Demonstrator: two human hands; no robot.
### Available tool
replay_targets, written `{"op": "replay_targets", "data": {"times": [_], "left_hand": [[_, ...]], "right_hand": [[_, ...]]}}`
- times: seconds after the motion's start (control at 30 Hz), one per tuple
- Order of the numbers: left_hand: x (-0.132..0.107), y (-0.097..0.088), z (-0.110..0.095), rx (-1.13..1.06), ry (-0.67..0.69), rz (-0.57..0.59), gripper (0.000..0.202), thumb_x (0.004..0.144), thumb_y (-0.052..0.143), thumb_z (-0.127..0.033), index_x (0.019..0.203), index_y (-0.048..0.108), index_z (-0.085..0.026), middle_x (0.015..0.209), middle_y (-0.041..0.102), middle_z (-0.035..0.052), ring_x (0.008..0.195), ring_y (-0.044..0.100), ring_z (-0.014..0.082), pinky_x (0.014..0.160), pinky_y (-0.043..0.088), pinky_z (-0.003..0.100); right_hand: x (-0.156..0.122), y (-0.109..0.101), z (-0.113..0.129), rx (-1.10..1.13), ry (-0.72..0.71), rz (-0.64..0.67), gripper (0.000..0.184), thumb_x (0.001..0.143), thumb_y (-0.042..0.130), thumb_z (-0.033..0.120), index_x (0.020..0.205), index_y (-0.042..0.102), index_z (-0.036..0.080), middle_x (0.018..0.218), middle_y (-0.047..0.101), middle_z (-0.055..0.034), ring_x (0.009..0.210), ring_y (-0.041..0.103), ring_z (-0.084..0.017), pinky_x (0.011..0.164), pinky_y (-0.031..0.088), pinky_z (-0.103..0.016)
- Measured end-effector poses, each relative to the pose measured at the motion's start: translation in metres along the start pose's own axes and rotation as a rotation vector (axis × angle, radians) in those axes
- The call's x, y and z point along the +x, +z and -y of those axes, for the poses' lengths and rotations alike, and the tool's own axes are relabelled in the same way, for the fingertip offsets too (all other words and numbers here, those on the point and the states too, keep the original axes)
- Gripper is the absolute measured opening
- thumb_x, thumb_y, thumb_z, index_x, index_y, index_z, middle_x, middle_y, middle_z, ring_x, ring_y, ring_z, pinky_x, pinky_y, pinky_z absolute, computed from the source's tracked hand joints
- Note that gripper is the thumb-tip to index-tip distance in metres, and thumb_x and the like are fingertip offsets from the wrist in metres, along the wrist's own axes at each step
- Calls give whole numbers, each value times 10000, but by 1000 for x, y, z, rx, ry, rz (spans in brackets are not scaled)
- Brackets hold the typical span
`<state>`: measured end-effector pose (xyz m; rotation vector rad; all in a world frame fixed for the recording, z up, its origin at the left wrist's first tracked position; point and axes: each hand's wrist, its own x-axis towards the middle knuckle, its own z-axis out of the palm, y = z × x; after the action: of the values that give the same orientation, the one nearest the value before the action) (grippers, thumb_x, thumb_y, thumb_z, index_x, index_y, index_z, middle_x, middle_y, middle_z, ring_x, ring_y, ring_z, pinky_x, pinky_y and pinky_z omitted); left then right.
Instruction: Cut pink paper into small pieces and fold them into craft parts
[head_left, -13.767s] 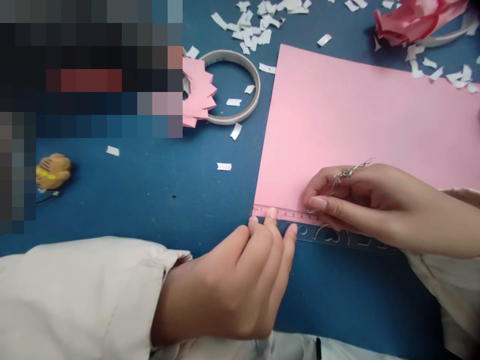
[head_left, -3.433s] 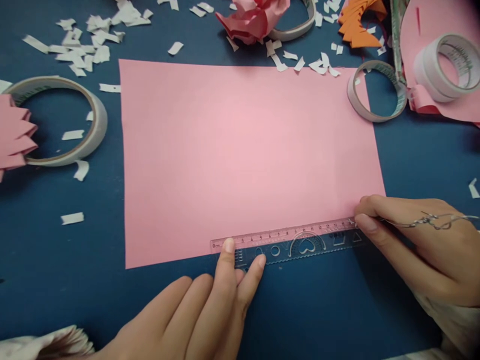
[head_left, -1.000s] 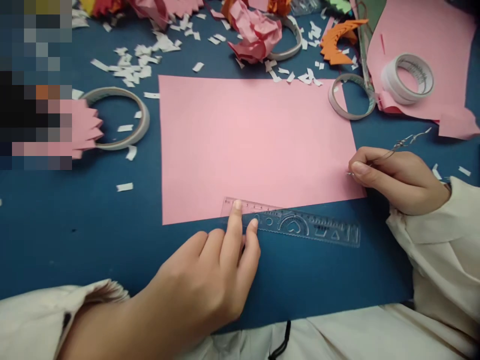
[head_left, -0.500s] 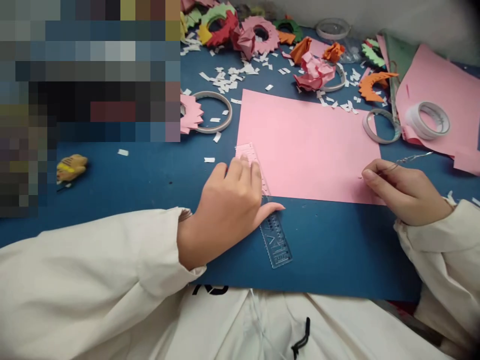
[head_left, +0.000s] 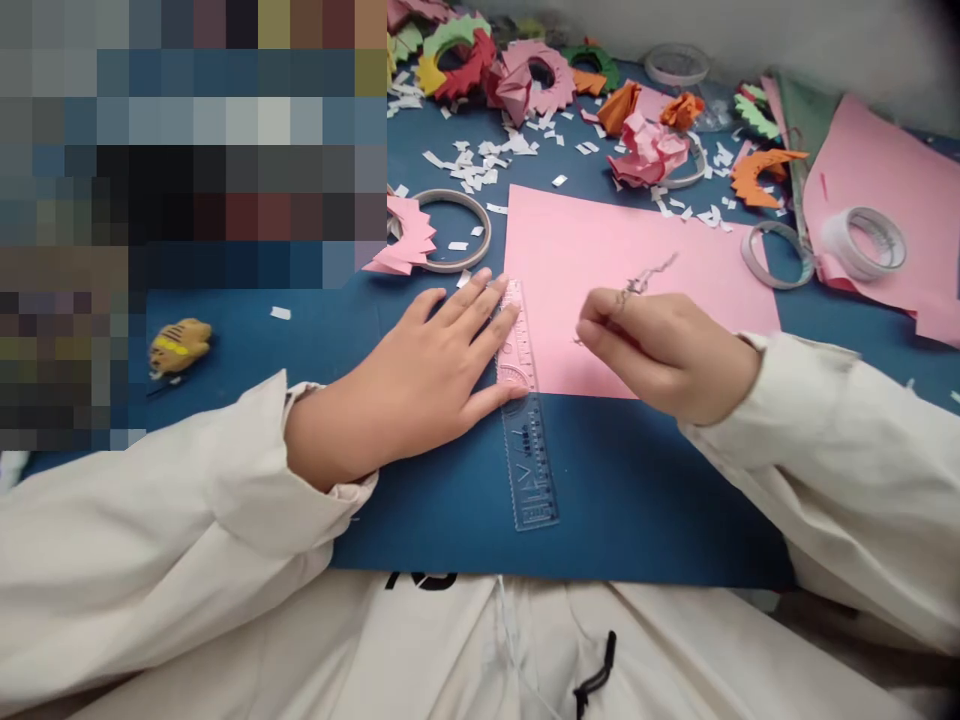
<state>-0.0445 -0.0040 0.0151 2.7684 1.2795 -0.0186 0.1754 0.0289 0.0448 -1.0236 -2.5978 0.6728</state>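
Note:
My left hand (head_left: 416, 375) lies flat with its fingers spread, the fingertips and thumb on a clear plastic ruler (head_left: 532, 470). This ruler slants slightly across the left edge of a pink paper sheet (head_left: 555, 240), its lower half on the blue table. In my right hand (head_left: 667, 350), closed in a pinch above the sheet, is a thin, twisted, pen-like stick (head_left: 651, 275). Its back end rises behind the knuckles and a small tip shows below the fingers. Exactly what kind of stick it is I cannot make out.
Paper scraps (head_left: 480, 165), folded paper rings (head_left: 544, 75) and crumpled pink paper (head_left: 651, 150) lie at the back. A tape roll (head_left: 862, 243) sits on more pink paper at right, beside another roll (head_left: 776, 255). A yellow striped toy (head_left: 180, 347) lies left. The upper left is blurred out.
My right hand has moved left over the sheet with the stick. My left fingers have spread out, and the ruler has turned closer to upright along the sheet's left edge.

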Motion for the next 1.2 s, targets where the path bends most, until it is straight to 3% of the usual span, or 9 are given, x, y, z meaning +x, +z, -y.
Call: {"op": "replay_targets", "data": {"times": [0.1,0.27,0.4,0.57,0.9,1.2], "left_hand": [[-3,4,8,-28,30,21,634,959,322,-451,1462,202,-85,1547,132,158,1438,99,309,1142,168,509],[-8,-5,20,-87,98,49,604,951,325,-420,1456,233,-102,1545,158,150,1438,118,287,1159,151,490],[-9,-11,24,-147,85,-6,569,925,392,-417,1381,379,-77,1516,244,176,1423,176,300,1144,228,468],[-6,-6,21,-125,73,1,730,911,425,-501,1436,253,-24,1509,239,205,1405,215,319,1150,215,483],[-14,-7,18,-72,70,19,711,924,388,-498,1412,296,11,1503,247,216,1390,248,332,1123,256,493],[-18,-5,13,-15,41,53,695,953,277,-512,1433,248,-10,1534,170,167,1417,202,299,1119,253,491]], "right_hand": [[27,18,-7,114,-20,-164,203,927,406,237,731,400,187,577,415,30,503,374,-86,544,326,-239],[42,39,-18,180,-35,-336,191,935,410,218,748,434,185,552,407,50,475,360,-74,536,339,-221],[37,42,-19,151,-89,-313,162,926,424,182,768,452,170,544,429,56,455,366,-56,502,327,-194],[36,41,-17,151,-79,-322,156,927,432,176,772,450,169,553,431,55,461,367,-51,504,331,-184],[35,42,-20,122,-76,-299,137,926,428,167,791,445,177,563,449,54,461,374,-56,502,341,-199],[36,41,-17,120,-72,-273,133,928,413,176,797,438,185,571,456,51,477,405,-68,506,346,-210]]}}
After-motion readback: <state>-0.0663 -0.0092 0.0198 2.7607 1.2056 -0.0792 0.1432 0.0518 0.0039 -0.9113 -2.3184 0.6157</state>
